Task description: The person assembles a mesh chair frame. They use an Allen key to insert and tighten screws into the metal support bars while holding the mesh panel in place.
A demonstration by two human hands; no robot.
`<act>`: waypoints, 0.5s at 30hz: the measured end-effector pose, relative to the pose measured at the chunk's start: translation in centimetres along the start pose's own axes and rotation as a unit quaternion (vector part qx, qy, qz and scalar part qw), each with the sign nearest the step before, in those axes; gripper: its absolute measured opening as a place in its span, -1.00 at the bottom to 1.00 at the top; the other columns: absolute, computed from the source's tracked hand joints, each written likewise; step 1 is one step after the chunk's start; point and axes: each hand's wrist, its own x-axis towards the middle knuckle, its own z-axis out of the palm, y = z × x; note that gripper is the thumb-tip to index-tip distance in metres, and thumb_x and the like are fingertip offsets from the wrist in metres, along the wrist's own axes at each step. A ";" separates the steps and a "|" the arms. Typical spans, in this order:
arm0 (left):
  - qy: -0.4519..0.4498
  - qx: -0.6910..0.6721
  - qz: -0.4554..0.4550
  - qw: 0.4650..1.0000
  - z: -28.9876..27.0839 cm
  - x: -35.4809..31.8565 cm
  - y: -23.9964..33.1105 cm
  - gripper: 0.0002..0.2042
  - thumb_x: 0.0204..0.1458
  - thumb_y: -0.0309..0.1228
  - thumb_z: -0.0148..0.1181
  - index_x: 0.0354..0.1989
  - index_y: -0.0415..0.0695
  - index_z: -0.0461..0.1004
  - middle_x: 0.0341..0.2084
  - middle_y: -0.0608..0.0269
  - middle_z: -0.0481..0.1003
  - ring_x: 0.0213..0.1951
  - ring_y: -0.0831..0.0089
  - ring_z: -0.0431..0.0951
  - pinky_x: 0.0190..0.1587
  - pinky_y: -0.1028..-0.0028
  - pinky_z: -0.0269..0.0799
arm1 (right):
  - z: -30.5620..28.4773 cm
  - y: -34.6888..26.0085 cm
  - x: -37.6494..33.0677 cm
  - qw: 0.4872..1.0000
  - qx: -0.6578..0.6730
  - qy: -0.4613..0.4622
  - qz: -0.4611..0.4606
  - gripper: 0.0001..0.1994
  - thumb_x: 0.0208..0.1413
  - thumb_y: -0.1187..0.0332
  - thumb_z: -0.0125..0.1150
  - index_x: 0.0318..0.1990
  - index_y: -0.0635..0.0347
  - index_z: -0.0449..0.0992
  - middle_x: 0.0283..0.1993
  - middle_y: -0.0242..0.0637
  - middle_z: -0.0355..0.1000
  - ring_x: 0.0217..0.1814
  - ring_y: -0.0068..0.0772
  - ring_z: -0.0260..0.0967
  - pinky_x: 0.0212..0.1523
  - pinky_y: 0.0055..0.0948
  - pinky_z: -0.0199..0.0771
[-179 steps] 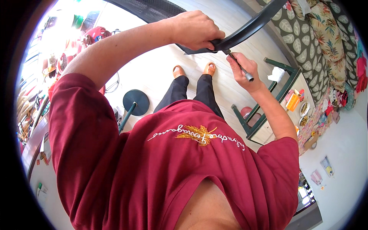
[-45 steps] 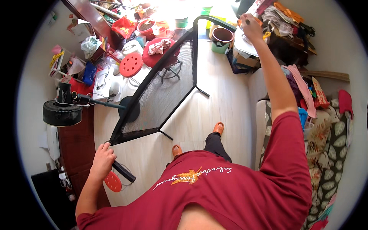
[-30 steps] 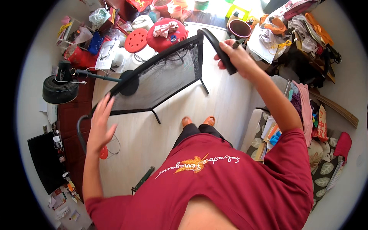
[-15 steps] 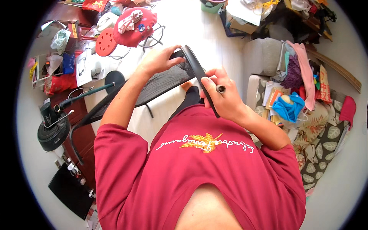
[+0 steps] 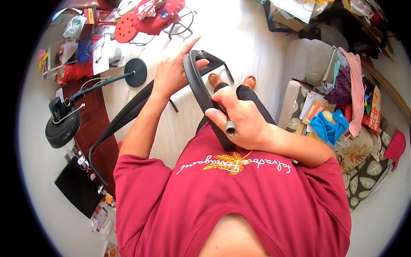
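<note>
Black tube (image 5: 197, 81) swung nearer me, putting its bend at my spread left grip (image 5: 171, 73), right grip (image 5: 245, 118) clenching metal tool (image 5: 230, 128).

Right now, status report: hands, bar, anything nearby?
Left hand open at curved black bar. Right hand gripping socket wrench by the bar. Pedestal fan beyond left forearm.

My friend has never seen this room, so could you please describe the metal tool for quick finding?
Find the red shirt, then the right hand in front of it, at the curved black bar. The tool pokes out of that hand. Its round, hollow grey end sets it apart from the smooth bar.
</note>
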 end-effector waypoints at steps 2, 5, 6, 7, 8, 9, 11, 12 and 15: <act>0.008 -0.057 -0.015 0.998 0.7 0.7 0.1 -0.61 -0.04 -0.13 0.27 0.00 0.13 0.46 -0.55 0.24 0.52 -0.48 0.18 0.55 -0.43 0.33 0.41 | -0.8 0.3 -0.3 0.999 -0.011 -0.028 0.011 -0.78 0.16 0.36 0.12 -0.14 0.27 0.28 -0.38 -0.12 0.36 -0.49 -0.08 0.40 -0.43 -0.36 0.39; 0.023 -0.114 -0.001 0.993 1.4 0.6 -0.5 -0.73 -0.08 -0.19 0.32 -0.21 0.03 0.55 -0.52 0.22 0.55 -0.48 0.24 0.57 -0.43 0.39 0.42 | -3.2 1.0 0.9 0.996 0.012 -0.088 0.009 -0.82 0.17 0.32 0.12 -0.25 0.27 0.38 -0.49 -0.19 0.34 -0.51 -0.30 0.38 -0.45 -0.46 0.35; 0.020 -0.117 0.007 0.993 1.3 0.7 -0.2 -0.74 -0.08 -0.21 0.32 -0.21 0.02 0.55 -0.52 0.21 0.55 -0.49 0.24 0.56 -0.43 0.40 0.41 | -4.2 1.8 1.4 0.995 0.020 -0.099 -0.002 -0.81 0.18 0.31 0.12 -0.28 0.27 0.40 -0.52 -0.22 0.34 -0.53 -0.37 0.37 -0.47 -0.48 0.34; 0.020 -0.121 0.007 0.992 1.3 0.5 -0.1 -0.74 -0.08 -0.23 0.33 -0.21 0.01 0.55 -0.53 0.20 0.55 -0.49 0.24 0.56 -0.43 0.41 0.41 | -4.7 3.2 2.2 0.994 0.088 -0.061 0.018 -0.81 0.19 0.30 0.11 -0.32 0.26 0.47 -0.56 -0.36 0.34 -0.53 -0.60 0.28 -0.51 -0.55 0.28; 0.020 -0.124 0.009 0.992 1.2 0.3 -0.1 -0.75 -0.08 -0.26 0.33 -0.20 0.00 0.54 -0.53 0.18 0.54 -0.50 0.24 0.55 -0.43 0.41 0.41 | -5.9 3.5 3.3 0.976 0.139 -0.056 0.158 -0.81 0.19 0.31 0.10 -0.27 0.26 0.50 -0.53 -0.48 0.35 -0.51 -0.70 0.23 -0.51 -0.58 0.25; 0.023 -0.074 0.030 0.997 0.9 0.3 0.3 -0.75 -0.08 -0.29 0.33 -0.21 -0.03 0.53 -0.54 0.16 0.53 -0.52 0.23 0.54 -0.44 0.43 0.41 | -6.8 4.6 4.4 0.960 0.126 -0.051 0.246 -0.80 0.17 0.31 0.11 -0.20 0.26 0.52 -0.47 -0.47 0.40 -0.42 -0.71 0.27 -0.39 -0.60 0.32; 0.010 -0.063 0.026 0.998 1.1 0.3 0.8 -0.76 -0.06 -0.37 0.31 -0.20 -0.11 0.52 -0.49 0.16 0.52 -0.48 0.27 0.53 -0.38 0.45 0.42 | -6.7 7.8 5.4 0.970 0.170 -0.052 0.165 -0.76 0.14 0.32 0.15 -0.13 0.29 0.51 -0.36 -0.40 0.45 -0.29 -0.70 0.31 -0.21 -0.59 0.37; 0.002 -0.060 0.022 0.998 1.3 0.2 0.9 -0.77 -0.05 -0.41 0.30 -0.20 -0.15 0.52 -0.46 0.16 0.52 -0.46 0.29 0.52 -0.35 0.46 0.42 | -6.7 8.6 5.9 0.967 0.178 -0.081 0.161 -0.76 0.13 0.33 0.16 -0.12 0.28 0.52 -0.32 -0.38 0.47 -0.26 -0.70 0.32 -0.17 -0.57 0.37; 0.013 -0.028 0.062 0.998 1.6 0.5 0.8 -0.77 -0.06 -0.43 0.30 -0.21 -0.15 0.50 -0.45 0.16 0.52 -0.46 0.28 0.52 -0.35 0.46 0.42 | -6.5 10.2 7.3 0.992 0.023 -0.089 0.088 -0.81 0.12 0.40 0.16 -0.13 0.24 0.54 -0.27 -0.40 0.48 -0.27 -0.67 0.32 -0.18 -0.57 0.37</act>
